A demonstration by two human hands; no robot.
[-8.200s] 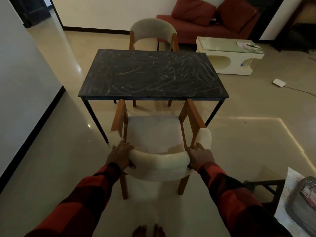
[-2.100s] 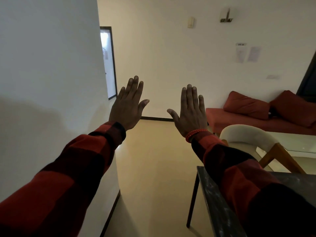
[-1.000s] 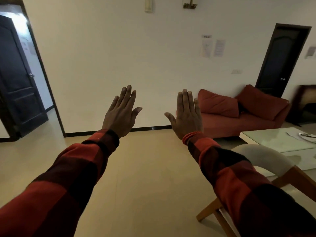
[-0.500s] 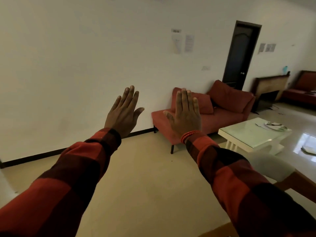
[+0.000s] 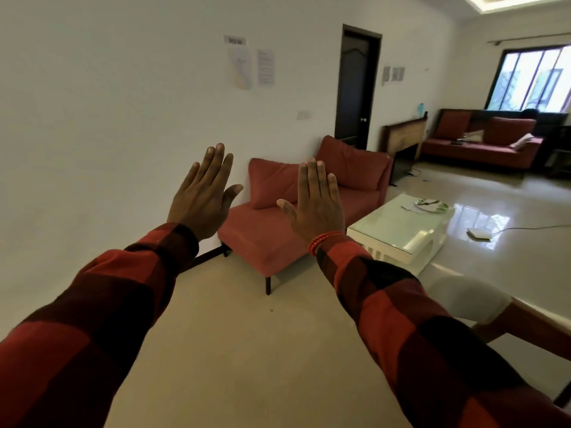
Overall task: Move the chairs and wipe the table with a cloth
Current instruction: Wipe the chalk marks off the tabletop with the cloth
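Two hands raised in mid-air, backs to the camera, holding nothing. Left hand (image 5: 202, 200): fingers straight and together, thumb splayed to the right. Right hand (image 5: 316, 200): same pose, thumb out to the left, red bead bracelet (image 5: 321, 241) at the wrist. Both sleeves are red-and-black check. The hands sit side by side, apart, touching no object.

Task items: one chair (image 5: 494, 310) is low at the right edge, partly hidden behind the right sleeve; pale padded backrest and a wooden frame piece show. The table to be wiped and the cloth cannot be made out in this view.

Beyond the hands: red sofa (image 5: 296, 217) with two cushions against the white wall. Just right of it, a white low bench (image 5: 401, 230) with a glass top carries a plate (image 5: 431, 206). A small white device (image 5: 478, 233) with a cable lies on the glossy floor. A dark door (image 5: 355, 88) is behind the sofa, papers (image 5: 251, 67) are stuck on the wall, and a second red sofa (image 5: 485, 140) sits under the window far right.
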